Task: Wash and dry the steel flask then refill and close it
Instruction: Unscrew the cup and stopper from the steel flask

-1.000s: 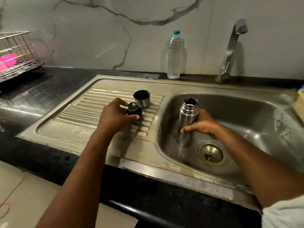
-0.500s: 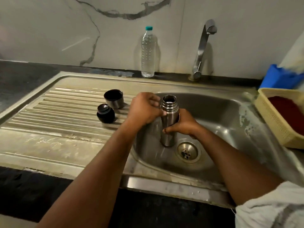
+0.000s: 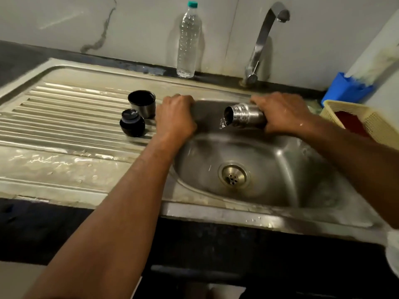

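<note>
The steel flask [image 3: 241,115] lies tipped on its side above the sink basin [image 3: 287,169], open mouth pointing left, with a little water spilling from it. My right hand [image 3: 280,113] grips its body. My left hand [image 3: 176,117] rests with curled fingers on the basin's left rim and holds nothing. On the ribbed draining board [image 3: 64,117] stand the flask's steel cup lid [image 3: 141,103], open end up, and its black stopper [image 3: 132,123].
A clear plastic water bottle [image 3: 188,39] with a green cap stands against the wall. The steel tap [image 3: 262,42] rises behind the basin, no water running. A cream basket [image 3: 367,121] and a blue container [image 3: 345,89] sit at the right. The drain [image 3: 234,176] is below.
The flask has gone from upright in the basin to tipped sideways, held by my right hand alone. My left hand let go of it and moved to the basin's left rim.
</note>
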